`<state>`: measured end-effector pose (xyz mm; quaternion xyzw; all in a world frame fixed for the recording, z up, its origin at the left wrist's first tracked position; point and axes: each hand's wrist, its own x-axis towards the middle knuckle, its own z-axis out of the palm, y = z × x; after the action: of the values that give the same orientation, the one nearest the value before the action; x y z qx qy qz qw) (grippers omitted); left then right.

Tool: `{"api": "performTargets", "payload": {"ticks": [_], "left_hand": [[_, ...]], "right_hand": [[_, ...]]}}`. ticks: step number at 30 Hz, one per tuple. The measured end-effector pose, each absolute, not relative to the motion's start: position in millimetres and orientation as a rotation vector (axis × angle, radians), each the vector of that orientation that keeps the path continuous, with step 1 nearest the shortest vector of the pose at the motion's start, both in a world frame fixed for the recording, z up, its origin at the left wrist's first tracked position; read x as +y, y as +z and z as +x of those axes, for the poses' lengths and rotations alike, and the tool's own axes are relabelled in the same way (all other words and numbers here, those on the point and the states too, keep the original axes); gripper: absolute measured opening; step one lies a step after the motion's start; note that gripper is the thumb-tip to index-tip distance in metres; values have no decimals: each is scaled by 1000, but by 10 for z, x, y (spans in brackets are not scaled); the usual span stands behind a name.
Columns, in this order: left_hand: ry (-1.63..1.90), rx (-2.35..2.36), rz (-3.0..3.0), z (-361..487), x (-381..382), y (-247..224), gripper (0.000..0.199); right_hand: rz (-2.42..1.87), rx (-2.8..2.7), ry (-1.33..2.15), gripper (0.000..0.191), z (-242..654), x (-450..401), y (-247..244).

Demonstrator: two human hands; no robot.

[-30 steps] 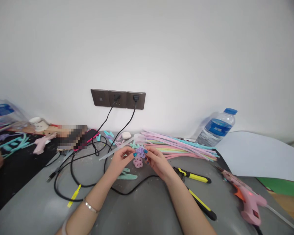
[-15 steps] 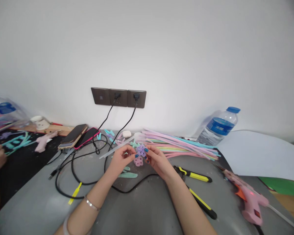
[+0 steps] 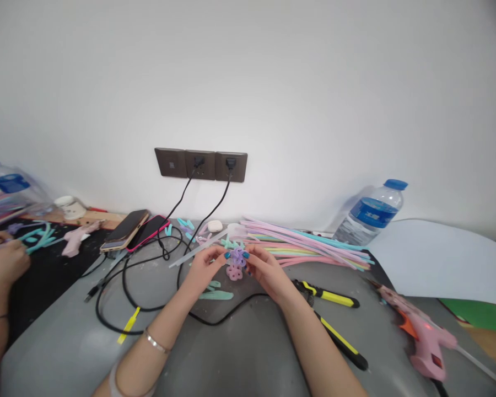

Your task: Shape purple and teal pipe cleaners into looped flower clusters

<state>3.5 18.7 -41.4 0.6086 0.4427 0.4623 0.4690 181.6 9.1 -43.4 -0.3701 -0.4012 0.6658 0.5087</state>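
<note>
A small purple flower of bent pipe cleaner is held up between both hands. My left hand pinches its left side, thumb and finger closed on it. On the other side my right hand grips it, thumb in front and the other fingers partly hidden behind. Just below the purple flower lies a pink pipe-cleaner flower. Mint-green looped pieces sit behind the hands. Flat green pieces rest on the grey table by my left wrist.
Pipe cleaners lie in a bundle behind my right hand. Yellow-black pliers and a pink glue gun are at right, near a water bottle. Black cables loop at left beside phones. A co-worker's hand is far left.
My fingers have shifted slightly around the purple flower, the left ones moving a little up. The co-worker's hand at far left has come further into view, moving right.
</note>
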Motion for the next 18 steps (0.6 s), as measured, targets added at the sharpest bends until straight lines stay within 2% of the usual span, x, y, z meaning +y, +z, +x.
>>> {"api": "performTargets", "payload": {"ticks": [9,18], "left_hand": [[1103,1013,1526,48,185,-434,25],[963,970,1577,54,167,-407,20]], "right_hand": [[-874,-1184,1543,26,1798,75,-458],[-942,-1299,1473,32,1813,87,-474]]}}
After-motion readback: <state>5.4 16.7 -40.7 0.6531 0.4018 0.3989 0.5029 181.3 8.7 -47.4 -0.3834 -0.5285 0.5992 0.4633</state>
